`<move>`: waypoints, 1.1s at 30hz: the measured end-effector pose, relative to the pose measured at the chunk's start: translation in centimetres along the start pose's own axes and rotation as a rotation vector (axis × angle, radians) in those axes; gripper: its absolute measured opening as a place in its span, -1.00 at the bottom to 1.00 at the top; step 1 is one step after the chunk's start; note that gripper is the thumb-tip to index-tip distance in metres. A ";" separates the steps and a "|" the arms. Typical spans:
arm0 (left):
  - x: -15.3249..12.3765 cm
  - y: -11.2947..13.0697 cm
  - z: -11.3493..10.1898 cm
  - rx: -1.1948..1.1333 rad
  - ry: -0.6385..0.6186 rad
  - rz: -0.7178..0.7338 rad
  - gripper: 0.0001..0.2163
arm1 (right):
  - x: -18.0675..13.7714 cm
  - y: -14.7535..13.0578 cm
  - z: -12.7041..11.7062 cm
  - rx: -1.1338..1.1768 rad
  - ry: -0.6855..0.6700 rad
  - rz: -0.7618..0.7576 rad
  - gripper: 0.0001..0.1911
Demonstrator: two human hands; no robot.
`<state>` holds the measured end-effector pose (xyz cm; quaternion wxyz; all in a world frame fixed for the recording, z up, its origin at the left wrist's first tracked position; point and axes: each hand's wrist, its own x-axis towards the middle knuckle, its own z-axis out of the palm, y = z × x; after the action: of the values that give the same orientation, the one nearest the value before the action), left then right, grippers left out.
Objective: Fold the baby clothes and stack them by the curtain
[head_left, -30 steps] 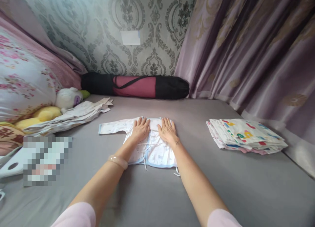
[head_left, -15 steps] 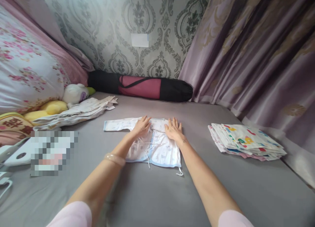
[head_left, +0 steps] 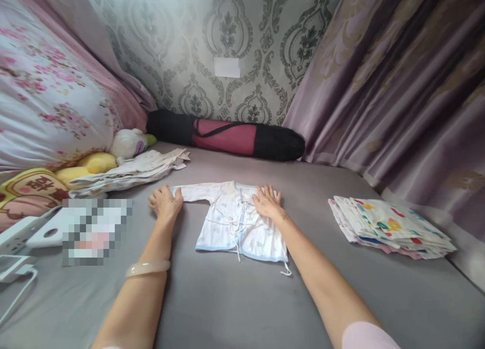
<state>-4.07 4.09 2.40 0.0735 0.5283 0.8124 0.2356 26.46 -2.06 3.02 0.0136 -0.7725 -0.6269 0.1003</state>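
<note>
A small white baby shirt (head_left: 235, 222) with blue trim and tie strings lies flat on the grey bed sheet (head_left: 235, 298). My left hand (head_left: 164, 203) is closed on the cuff end of the shirt's left sleeve, which stretches out to the left. My right hand (head_left: 268, 202) lies flat with fingers spread on the shirt's right shoulder. A pale bangle sits on my left wrist.
A stack of folded colourful printed cloths (head_left: 390, 222) lies to the right. Loose pale garments (head_left: 129, 169), plush toys (head_left: 127, 143) and floral pillows (head_left: 49, 106) are at left. A black-and-red roll bag (head_left: 227, 136) lies against the wall. Curtains (head_left: 397, 96) hang on the right.
My left hand slid from the shirt's chest out to the left along the sleeve to its cuff. My right hand stayed on the right shoulder. The view shifted slightly.
</note>
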 end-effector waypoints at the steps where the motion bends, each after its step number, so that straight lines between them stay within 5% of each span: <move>1: 0.1 -0.1 -0.1 -0.004 -0.003 -0.019 -0.50 | 0.0 -0.7 -0.3 -0.004 0.026 -0.032 -0.34; 7: 1.1 -0.7 0.2 -0.019 -0.015 -0.056 -0.57 | 0.5 -5.1 0.7 0.029 0.059 -0.240 -0.30; 12: 1.8 -1.1 0.8 -0.053 0.009 -0.061 -0.61 | 1.1 -5.4 2.3 0.023 0.020 -0.216 -0.30; 17: 1.9 -1.0 1.1 -0.048 0.043 -0.080 -0.65 | 1.5 -5.6 0.9 -0.003 -0.076 -0.190 -0.31; 28: 2.5 -0.7 0.8 -0.098 -0.059 -0.007 -0.72 | 2.1 -13.2 1.5 0.101 0.016 -0.269 -0.36; 33: 3.5 -0.7 1.1 -0.381 -0.062 0.031 -0.77 | 2.2 -14.0 2.8 0.123 0.016 -0.226 -0.27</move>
<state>-5.74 7.29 1.52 0.1937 0.5244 0.7421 0.3699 12.92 2.76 2.00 0.0770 -0.6956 -0.7023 0.1303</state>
